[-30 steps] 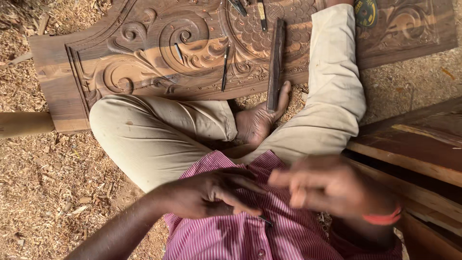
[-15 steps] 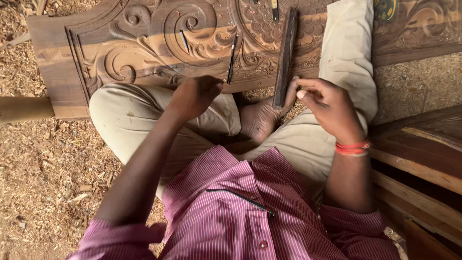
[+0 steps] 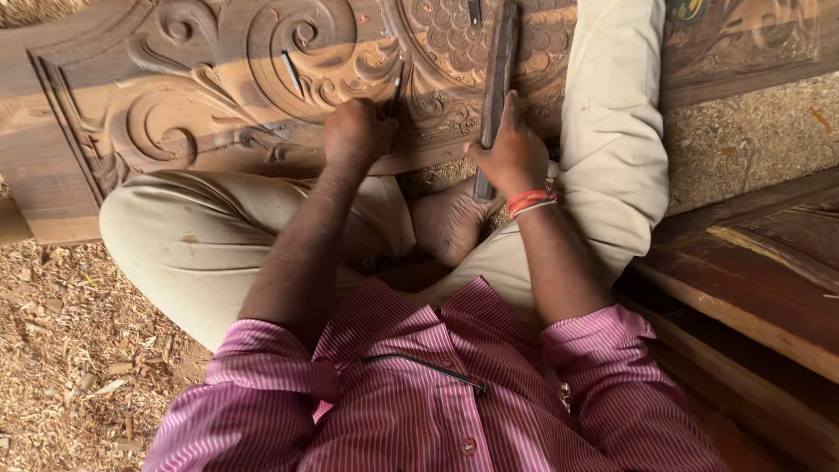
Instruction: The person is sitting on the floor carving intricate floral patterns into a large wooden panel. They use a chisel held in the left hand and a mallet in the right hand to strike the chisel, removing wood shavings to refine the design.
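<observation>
wooden mallet [image 3: 496, 83] in right hand [image 3: 516, 157]

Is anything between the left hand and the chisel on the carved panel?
Nothing visible. The left hand already sits against the thin chisel on the carved panel. The right hand grips the wooden bar beside it.

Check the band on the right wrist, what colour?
Orange-red, with a thin pale strand beside it, on the right wrist band; seen in the head view.
</observation>
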